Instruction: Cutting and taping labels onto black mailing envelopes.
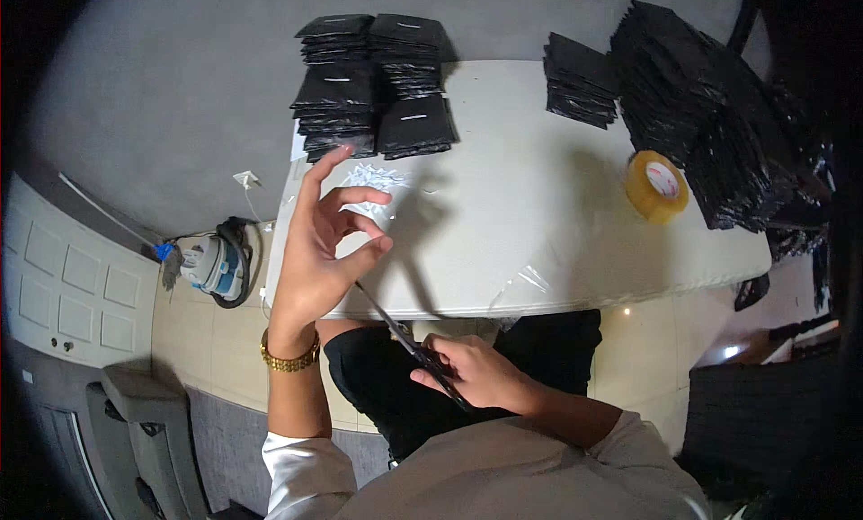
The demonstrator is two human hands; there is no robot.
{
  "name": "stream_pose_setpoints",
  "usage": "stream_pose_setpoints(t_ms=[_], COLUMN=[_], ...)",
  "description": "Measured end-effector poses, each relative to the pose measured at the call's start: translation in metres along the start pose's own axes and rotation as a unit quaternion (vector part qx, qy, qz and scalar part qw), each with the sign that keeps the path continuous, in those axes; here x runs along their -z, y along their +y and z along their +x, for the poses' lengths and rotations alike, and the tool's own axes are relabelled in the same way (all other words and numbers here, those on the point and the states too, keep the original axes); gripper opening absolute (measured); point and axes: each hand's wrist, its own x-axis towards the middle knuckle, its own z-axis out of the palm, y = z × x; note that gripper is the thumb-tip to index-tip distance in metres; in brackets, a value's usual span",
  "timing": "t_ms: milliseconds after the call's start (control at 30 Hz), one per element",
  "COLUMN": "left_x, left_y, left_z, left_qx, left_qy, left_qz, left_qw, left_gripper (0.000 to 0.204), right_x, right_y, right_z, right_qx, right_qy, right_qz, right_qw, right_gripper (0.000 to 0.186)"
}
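Observation:
My left hand is raised over the near left of the white table, fingers curved and apart; a faint clear bit may be on the index fingertip. Behind it lies a pile of small white strips. My right hand grips dark scissors below the table's front edge, their blades pointing up-left behind my left hand. A roll of yellowish tape lies on the right. Stacks of black plastic packets, some with white strips on top, stand at the back left. A clear plastic piece is at the front edge.
Black packets and larger piles of black plastic bags cover the back right. Beyond the table's left side are a wall socket, a vacuum cleaner, a white door and grey seating.

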Motion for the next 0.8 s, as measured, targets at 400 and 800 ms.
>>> stream_pose_setpoints(t_ms=[400,800], left_x=[-0.023,-0.154], left_y=[-0.037,-0.070], left_z=[-0.040,-0.092], left_qx=[-0.034,-0.063], left_qy=[0.081,0.141], left_qz=[-0.009,0.181], left_qw=[0.996,0.971], left_gripper=[0.082,0.094], right_x=[0.083,0.137], right_y=[-0.014,-0.034], right_z=[-0.063,-0.104], right_qx=[0.002,-0.036], right_qy=[-0.114,0.181], right_qz=[-0.133,-0.117], right_qw=[0.984,0.976], right_gripper=[0.049,0.050])
